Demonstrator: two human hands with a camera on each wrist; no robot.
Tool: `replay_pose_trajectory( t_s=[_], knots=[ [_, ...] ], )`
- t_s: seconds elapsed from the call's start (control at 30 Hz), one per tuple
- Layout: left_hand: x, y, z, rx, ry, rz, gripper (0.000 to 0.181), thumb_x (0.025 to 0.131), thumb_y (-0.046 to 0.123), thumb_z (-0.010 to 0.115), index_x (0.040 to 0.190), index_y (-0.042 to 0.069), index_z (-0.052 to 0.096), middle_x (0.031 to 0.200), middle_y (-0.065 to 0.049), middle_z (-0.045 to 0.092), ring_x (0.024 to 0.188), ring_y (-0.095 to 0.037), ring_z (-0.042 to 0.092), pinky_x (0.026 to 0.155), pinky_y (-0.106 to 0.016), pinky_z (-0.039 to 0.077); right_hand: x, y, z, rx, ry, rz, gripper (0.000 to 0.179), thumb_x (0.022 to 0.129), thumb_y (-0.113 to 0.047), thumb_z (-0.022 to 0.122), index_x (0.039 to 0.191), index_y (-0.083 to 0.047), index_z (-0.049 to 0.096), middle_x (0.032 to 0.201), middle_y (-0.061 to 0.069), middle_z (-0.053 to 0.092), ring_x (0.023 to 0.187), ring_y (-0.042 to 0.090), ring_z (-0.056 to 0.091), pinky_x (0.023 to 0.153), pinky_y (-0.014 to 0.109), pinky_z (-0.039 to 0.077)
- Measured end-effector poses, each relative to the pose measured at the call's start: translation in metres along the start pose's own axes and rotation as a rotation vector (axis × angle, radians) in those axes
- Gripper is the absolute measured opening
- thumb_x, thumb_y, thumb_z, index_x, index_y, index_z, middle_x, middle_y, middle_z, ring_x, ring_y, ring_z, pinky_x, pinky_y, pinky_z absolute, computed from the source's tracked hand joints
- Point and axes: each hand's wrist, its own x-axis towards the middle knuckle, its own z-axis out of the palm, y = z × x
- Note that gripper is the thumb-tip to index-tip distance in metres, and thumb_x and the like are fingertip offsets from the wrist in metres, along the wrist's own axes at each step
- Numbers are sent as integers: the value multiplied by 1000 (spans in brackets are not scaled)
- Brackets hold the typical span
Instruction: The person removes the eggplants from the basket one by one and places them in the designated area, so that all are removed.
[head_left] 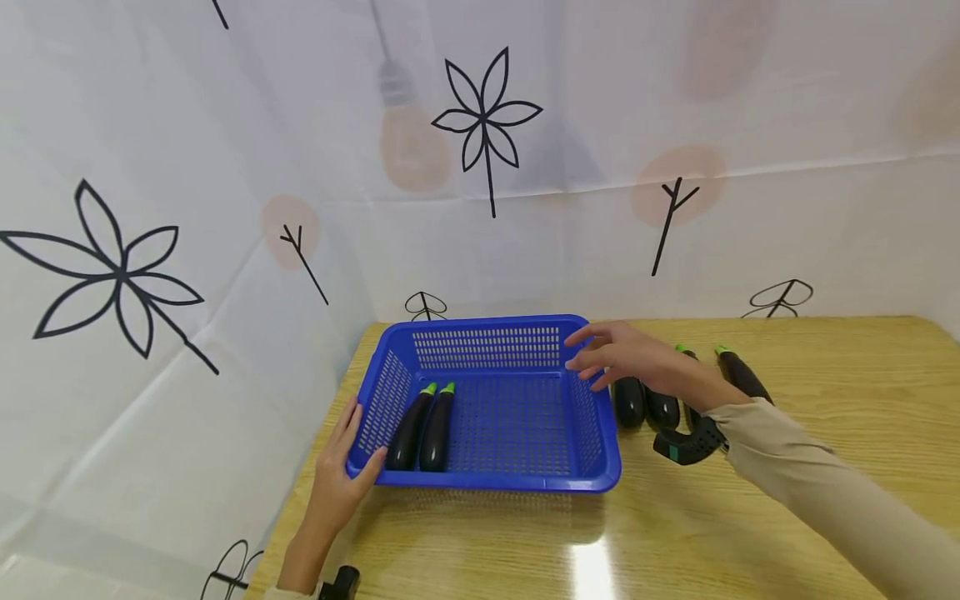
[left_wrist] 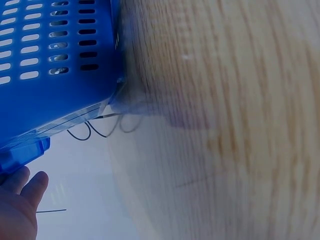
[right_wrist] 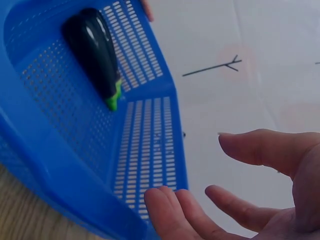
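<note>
A blue plastic basket with slotted walls sits on the table in the head view. Two dark eggplants with green stem ends lie side by side in its left part; the right wrist view shows the eggplants too. My left hand holds the basket's near left corner, thumb at the front rim and fingers along the left side. Over the far right corner hovers my right hand, fingers spread and nothing in them. Several more eggplants lie right of the basket, partly hidden under my right forearm.
The wooden table stretches out to the right and toward me. Behind it and along the left hangs a white cloth with black flower and twig drawings. A black band is on my right wrist.
</note>
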Motion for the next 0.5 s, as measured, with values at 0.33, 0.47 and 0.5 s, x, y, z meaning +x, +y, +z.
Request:
replay_pose_trajectory(
  t_s=[0.33, 0.47, 0.5],
  knots=[
    [0, 1, 1, 6, 1, 12, 72, 83, 13, 69, 144, 0, 36, 153, -10, 28, 130, -37, 38, 91, -53, 40, 13, -4, 21, 31, -32, 10, 59, 85, -20, 70, 132, 3, 44, 116, 21, 57, 96, 28, 62, 79, 42, 53],
    [0, 1, 0, 10, 2, 7, 71, 83, 14, 69, 145, 0, 35, 153, -9, 28, 130, -37, 38, 91, -53, 40, 18, -5, 29, 50, -51, 2, 58, 84, -19, 70, 131, 4, 46, 113, 20, 58, 93, 27, 63, 77, 42, 54],
    [0, 1, 0, 12, 3, 8, 71, 83, 14, 69, 145, 0, 35, 153, -9, 28, 130, -37, 38, 91, -53, 40, 19, -6, 31, 53, -57, -2, 57, 84, -19, 70, 130, 4, 46, 112, 20, 59, 93, 28, 63, 77, 42, 54]
  ],
)
